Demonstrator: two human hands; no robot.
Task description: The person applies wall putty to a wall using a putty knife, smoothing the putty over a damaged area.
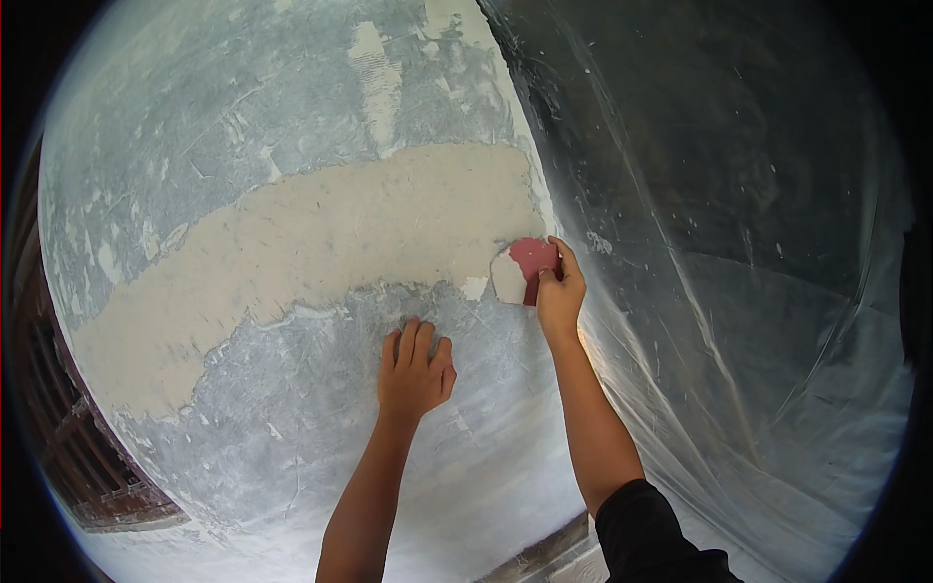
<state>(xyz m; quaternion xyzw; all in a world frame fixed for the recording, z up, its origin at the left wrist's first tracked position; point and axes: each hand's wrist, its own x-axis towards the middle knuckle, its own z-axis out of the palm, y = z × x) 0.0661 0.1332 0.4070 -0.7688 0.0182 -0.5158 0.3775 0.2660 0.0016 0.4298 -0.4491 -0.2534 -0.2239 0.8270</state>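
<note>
My right hand (pixel 562 291) grips a flat red scraper (pixel 534 256), thumb on its near face and fingers behind its edge. Pale filler covers the left part of the scraper. It is at the wall's right edge, by the right end of a broad beige filler band (pixel 369 214). My left hand (pixel 416 374) is at the grey wall (pixel 321 389) below the band, fingers slightly bent and apart, with nothing in it. Whether its fingertips press on the wall, I cannot tell.
Clear plastic sheeting (pixel 700 291) hangs in folds right of the wall edge, over a dark area. A brown slatted frame (pixel 83 442) stands at the far left. Rough white filler streaks (pixel 377 83) mark the upper wall.
</note>
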